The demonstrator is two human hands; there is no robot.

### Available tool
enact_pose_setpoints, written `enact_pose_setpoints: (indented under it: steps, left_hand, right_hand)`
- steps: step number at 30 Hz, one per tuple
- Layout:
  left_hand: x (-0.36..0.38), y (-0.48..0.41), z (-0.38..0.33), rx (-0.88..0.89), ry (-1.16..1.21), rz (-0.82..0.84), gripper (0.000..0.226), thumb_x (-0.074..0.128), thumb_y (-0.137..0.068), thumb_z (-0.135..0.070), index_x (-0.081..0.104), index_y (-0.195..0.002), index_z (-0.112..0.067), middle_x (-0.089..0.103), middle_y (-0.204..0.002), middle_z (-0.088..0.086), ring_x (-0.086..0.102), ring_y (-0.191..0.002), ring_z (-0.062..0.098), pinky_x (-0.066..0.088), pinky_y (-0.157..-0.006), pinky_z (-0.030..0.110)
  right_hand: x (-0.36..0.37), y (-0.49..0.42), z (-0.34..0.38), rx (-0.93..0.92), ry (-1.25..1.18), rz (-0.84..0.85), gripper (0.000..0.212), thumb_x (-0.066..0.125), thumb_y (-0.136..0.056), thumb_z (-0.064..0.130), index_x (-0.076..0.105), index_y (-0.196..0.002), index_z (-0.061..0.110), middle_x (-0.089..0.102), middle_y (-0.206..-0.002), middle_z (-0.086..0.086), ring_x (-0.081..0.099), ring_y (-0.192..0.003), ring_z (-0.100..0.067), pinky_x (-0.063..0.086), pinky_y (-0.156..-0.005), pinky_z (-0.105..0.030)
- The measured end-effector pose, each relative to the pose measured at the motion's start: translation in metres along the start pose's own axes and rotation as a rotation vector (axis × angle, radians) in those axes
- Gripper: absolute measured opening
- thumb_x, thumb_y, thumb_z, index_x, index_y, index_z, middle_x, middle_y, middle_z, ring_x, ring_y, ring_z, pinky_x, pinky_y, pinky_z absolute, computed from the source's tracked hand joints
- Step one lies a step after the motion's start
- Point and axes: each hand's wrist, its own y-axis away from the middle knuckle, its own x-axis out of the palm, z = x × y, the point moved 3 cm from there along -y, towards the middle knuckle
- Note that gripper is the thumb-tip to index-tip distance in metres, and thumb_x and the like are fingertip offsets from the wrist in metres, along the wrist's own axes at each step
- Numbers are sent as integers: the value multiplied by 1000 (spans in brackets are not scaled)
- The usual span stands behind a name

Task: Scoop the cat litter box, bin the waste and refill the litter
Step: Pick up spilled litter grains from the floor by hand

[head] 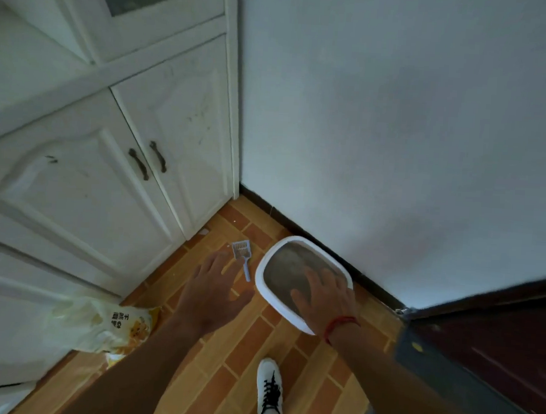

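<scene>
A white litter box (267, 260) filled with grey-brown litter stands on the tiled floor against the wall. A small pale blue slotted scoop (242, 255) lies on the floor just left of it. My left hand (213, 290) hovers open, fingers spread, just below and left of the scoop, apart from it. My right hand (323, 298), with a red string at the wrist, is open above the near end of the litter box. A yellow and white litter bag (108, 324) lies on the floor at the left, by the cabinet.
White cabinet doors (107, 177) with dark handles stand to the left. A pale wall with dark skirting (311, 234) runs behind the box. A dark door (496, 355) stands open at the right. My white shoe (269, 389) is on the orange tiles.
</scene>
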Motion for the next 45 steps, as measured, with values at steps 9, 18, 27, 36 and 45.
enact_pose_setpoints:
  steps: [9, 18, 27, 36, 45]
  left_hand:
    - [-35, 65, -2, 158, 2, -36, 64, 36, -84, -65, 54, -132, -26, 53, -137, 8, 49, -126, 30, 46, -100, 49]
    - [-26, 106, -8, 167, -8, -43, 65, 37, -85, -67, 51, -135, -28, 49, -142, 6, 45, -133, 30, 46, -100, 48]
    - [15, 111, -28, 57, -9, 53, 75, 29, -83, -67, 46, -141, -23, 45, -147, 10, 41, -136, 34, 39, -106, 53]
    - [137, 79, -20, -23, 19, 120, 74, 28, -84, -68, 41, -143, -25, 40, -150, 7, 37, -138, 30, 39, -106, 49]
    - [367, 40, 53, -280, 355, 40, 66, 42, -87, -62, 47, -140, -23, 43, -145, 4, 40, -134, 26, 39, -106, 46]
  right_hand:
    - [-10, 101, 17, 89, 30, -145, 68, 28, -84, 66, 27, -146, 38, 40, -144, -6, 41, -124, -31, 40, -100, -45]
    - [7, 147, 16, 88, 31, -106, 63, 35, -89, 60, 24, -147, 37, 32, -148, -10, 38, -126, -34, 39, -101, -47]
    - [34, 133, -13, 25, 7, -47, 62, 38, -92, 58, 27, -148, 35, 33, -149, -9, 36, -131, -32, 35, -103, -47]
    - [144, 64, -61, 3, 31, 45, 71, 18, -84, 64, 28, -148, 36, 39, -148, -9, 39, -130, -29, 39, -104, -43]
    - [362, -50, -95, 10, -24, 100, 69, 34, -93, 65, 24, -150, 28, 33, -153, -7, 34, -139, -27, 37, -111, -45]
